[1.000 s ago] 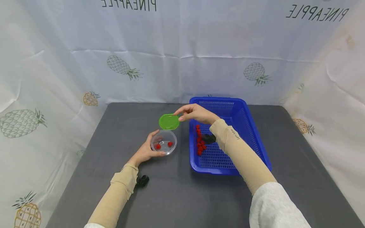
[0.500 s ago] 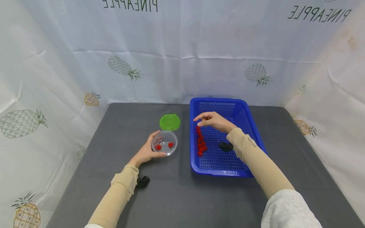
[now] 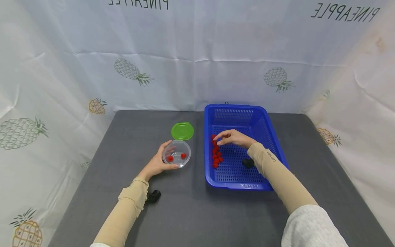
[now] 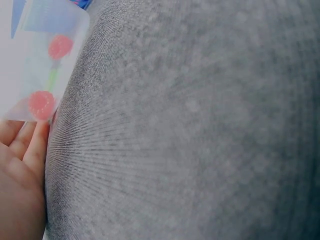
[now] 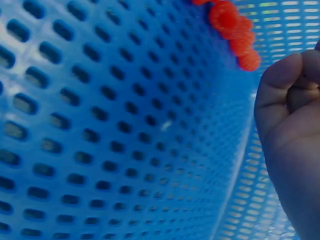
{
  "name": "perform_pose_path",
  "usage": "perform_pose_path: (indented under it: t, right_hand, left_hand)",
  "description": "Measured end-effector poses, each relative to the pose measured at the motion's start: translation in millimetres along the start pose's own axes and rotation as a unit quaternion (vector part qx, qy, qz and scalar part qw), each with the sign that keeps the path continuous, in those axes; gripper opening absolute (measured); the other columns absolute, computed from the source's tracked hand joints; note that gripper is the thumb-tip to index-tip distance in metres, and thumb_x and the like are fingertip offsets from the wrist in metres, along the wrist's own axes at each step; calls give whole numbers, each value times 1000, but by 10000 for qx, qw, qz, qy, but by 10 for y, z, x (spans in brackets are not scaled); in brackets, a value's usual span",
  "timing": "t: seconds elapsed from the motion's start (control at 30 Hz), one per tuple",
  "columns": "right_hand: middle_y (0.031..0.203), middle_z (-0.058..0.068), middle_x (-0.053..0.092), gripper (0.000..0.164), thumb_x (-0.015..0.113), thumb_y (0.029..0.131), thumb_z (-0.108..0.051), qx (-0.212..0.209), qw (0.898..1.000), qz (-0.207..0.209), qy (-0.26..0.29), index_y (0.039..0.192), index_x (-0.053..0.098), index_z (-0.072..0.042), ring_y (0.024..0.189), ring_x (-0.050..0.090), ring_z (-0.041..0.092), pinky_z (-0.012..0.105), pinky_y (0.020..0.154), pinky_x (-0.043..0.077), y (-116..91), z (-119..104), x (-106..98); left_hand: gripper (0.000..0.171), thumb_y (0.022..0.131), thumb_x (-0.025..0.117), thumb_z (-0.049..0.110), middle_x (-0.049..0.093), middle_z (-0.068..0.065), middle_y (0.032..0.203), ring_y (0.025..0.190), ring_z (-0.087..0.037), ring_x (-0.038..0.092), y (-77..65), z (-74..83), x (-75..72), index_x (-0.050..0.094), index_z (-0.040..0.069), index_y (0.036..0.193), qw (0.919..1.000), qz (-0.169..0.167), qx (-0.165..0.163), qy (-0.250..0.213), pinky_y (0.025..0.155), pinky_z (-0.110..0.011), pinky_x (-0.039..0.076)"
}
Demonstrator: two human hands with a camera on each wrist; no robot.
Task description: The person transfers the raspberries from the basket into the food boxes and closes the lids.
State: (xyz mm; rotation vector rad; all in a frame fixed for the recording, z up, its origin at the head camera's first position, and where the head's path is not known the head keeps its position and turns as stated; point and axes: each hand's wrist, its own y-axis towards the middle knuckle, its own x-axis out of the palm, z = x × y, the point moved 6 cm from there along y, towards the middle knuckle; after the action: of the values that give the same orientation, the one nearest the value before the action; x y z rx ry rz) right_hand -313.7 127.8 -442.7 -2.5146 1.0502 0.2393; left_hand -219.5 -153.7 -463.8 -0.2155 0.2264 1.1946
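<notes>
My left hand (image 3: 156, 165) grips a round clear plastic tub (image 3: 182, 145), thumb at the near side and fingers round the far left. Two red raspberries (image 3: 170, 159) lie apart in the tub; the left wrist view shows them through its wall. My right hand (image 3: 236, 138) is over the blue basket (image 3: 208, 171), its index finger pointing down at the far end of a row of raspberries (image 3: 215, 158). Nothing shows between its thumb and fingers. In the right wrist view the raspberries (image 5: 225, 19) lie just beyond the fingertips, with a small gap.
A green lid (image 3: 182, 131) lies flat on the dark grey table (image 3: 197, 212), just behind the tub. The basket's raised, slotted walls surround the raspberries. A white pineapple-print curtain (image 3: 197, 82) hangs behind and at both sides. Black cameras sit at both wrists.
My right hand has moved from above the green lid rightward, then down into the basket toward the raspberries. My left hand and the tub have stayed in place.
</notes>
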Motion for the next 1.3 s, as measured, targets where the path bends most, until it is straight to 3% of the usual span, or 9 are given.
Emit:
perform_pose_path:
  t: [0.27,0.4,0.57,0.67,0.93,1.13,1.3]
  right_hand:
    - [122,2,55,38,66,75,-33,366,9980,36,-519,108,62,-14,119,43,21,43,99,34,42,204,-37]
    - [117,-2,57,33,67,75,-33,500,9955,120,-797,104,64,-18,104,46,16,33,86,40,56,279,-49]
    - [104,-1,58,32,67,74,-34,592,9946,202,-828,103,65,-20,81,42,15,26,67,36,115,359,-27]
    - [102,-5,59,32,68,73,-35,652,9937,236,-876,102,65,-22,80,43,14,26,66,36,145,378,1]
    - [77,-9,54,28,69,73,-31,620,9913,264,-1134,97,66,-18,73,41,12,24,64,32,192,376,36]
    - [79,-4,56,23,65,78,-21,457,9933,197,-1043,97,65,-8,76,39,14,27,69,29,115,241,66]
    - [78,-6,59,19,65,78,-19,436,9935,239,-1024,94,65,-10,76,41,13,27,70,31,116,253,45]
  left_hand:
    - [98,66,76,14,32,-17,139,128,-37,31,25,0,30,11,18,140,10000,-13,-40,-14,104,-50,23]
    - [97,65,76,15,33,-15,139,128,-35,31,53,-36,37,13,22,139,10000,0,-13,-90,105,-50,22]
    - [97,65,77,18,36,-7,139,128,-30,33,73,-199,17,14,32,137,9999,48,-23,-96,105,-48,24]
    - [97,65,77,21,36,-5,139,128,-29,33,72,-269,4,14,34,136,10000,83,11,-13,104,-48,25]
    - [99,66,76,20,35,-9,139,127,-33,33,92,-285,-9,10,26,139,9999,46,146,25,102,-50,26]
    - [98,66,76,21,34,-7,139,128,-31,32,100,-270,-12,11,32,138,10000,31,61,73,103,-49,26]
    - [97,66,76,21,33,-6,140,129,-30,31,97,-227,-9,12,34,137,9999,23,-58,85,105,-48,24]
